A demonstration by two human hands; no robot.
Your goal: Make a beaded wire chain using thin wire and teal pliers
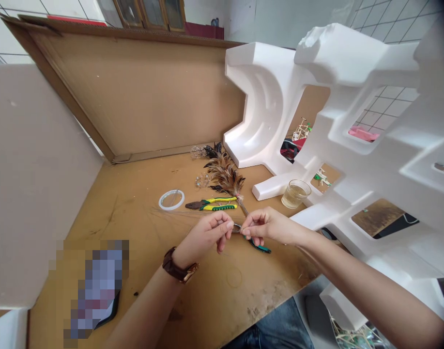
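Note:
My left hand (211, 231), with a brown watch on the wrist, pinches finger and thumb together near the middle of the table. Close to its right, my right hand (267, 227) is in a similar pinch. What they hold is too small to make out. Between and below the fingertips lies a tool with a teal handle (261, 248), partly hidden by my right hand. Yellow and green pliers (211, 204) rest just beyond the hands. Behind them is a bundle of brown feathers (225, 175), its stem running toward my right hand. A white ring-shaped spool (171, 207) sits left of the pliers.
A glass cup (295, 195) of pale liquid stands right of the hands, beside large white foam packing (265, 106). Cardboard (152, 97) walls the back. A blurred phone (98, 291) lies at the left front. Beaded wire pieces (202, 181) lie left of the feathers.

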